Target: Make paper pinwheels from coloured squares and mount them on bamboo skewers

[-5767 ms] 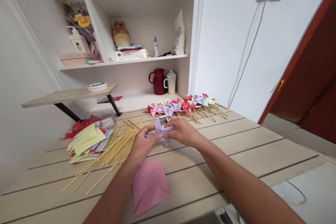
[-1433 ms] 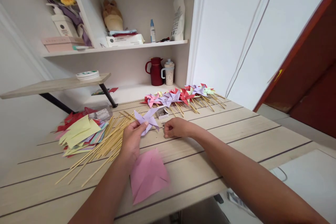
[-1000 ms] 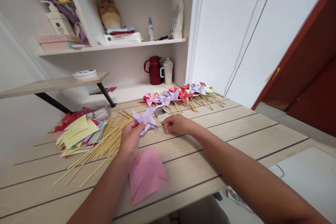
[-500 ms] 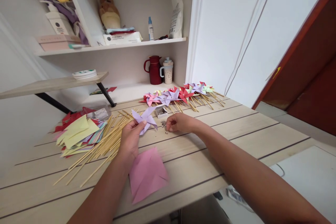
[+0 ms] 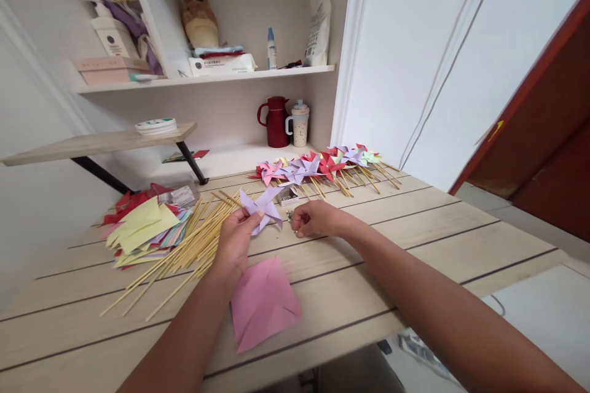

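Observation:
A lavender paper pinwheel (image 5: 269,201) is in my left hand (image 5: 234,242), with the thumb pressed over its middle and its blades folded inward. My right hand (image 5: 318,219) rests low over the tabletop, fingertips pinched together beside a small pile of shiny metal pins (image 5: 289,215). What lies between those fingertips is too small to make out. Just behind the pile stands a little open box (image 5: 289,198). On the table below my left hand lies a square of pink paper (image 5: 265,307) with cuts in from its corners.
Bamboo sticks (image 5: 193,252) lie in a heap left of my left hand, next to stacked coloured paper (image 5: 142,227). Several pinwheels on sticks (image 5: 322,166) line the back of the table. A red jug (image 5: 276,124), a cup (image 5: 300,126) and a small raised shelf (image 5: 101,141) stand behind.
The whole view has shifted slightly, so things sit a little further right. My right fingertips have closed in on the edge of the pin pile; my left hand keeps its hold on the pinwheel.

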Demonstrator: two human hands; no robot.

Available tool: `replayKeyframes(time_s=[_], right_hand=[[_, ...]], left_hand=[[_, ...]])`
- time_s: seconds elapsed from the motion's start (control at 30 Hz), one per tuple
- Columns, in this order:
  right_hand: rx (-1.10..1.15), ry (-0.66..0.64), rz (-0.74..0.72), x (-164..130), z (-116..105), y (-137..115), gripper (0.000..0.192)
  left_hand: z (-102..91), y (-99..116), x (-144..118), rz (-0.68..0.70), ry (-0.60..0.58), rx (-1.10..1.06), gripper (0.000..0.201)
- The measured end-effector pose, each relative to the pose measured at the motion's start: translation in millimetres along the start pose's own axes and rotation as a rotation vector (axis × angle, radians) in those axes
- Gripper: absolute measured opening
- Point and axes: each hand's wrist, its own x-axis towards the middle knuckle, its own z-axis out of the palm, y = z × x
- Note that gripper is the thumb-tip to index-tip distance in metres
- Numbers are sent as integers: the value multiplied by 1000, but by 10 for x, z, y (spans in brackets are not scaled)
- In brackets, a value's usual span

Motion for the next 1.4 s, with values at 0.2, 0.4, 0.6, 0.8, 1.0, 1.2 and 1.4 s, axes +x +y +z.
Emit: replayKeyframes(time_s=[0.2, 0.4, 0.6, 0.8, 1.0, 1.2, 1.4], right_hand=[[1, -5, -18, 10, 11, 2, 11], [-2, -3, -31, 13, 22, 8, 11], [-26, -14, -50, 5, 27, -26, 11], [-16, -13, -77, 10, 40, -24, 10], [-43, 45, -61, 29, 68, -36, 10], [135, 270, -129, -37, -38, -105, 7], [449, 435, -235, -142, -60, -249, 20]], left_hand=[[7, 4, -11, -14, 3, 10, 37], [3, 2, -16, -15, 14, 30, 35], [-5, -19, -7, -23, 17, 49, 39], [-14, -45, 17, -16, 27, 56, 36], [-12, -29, 5, -19, 48, 44, 38], [13, 15, -29, -29, 68, -1, 36], [47, 49, -88, -5, 58, -28, 32]])
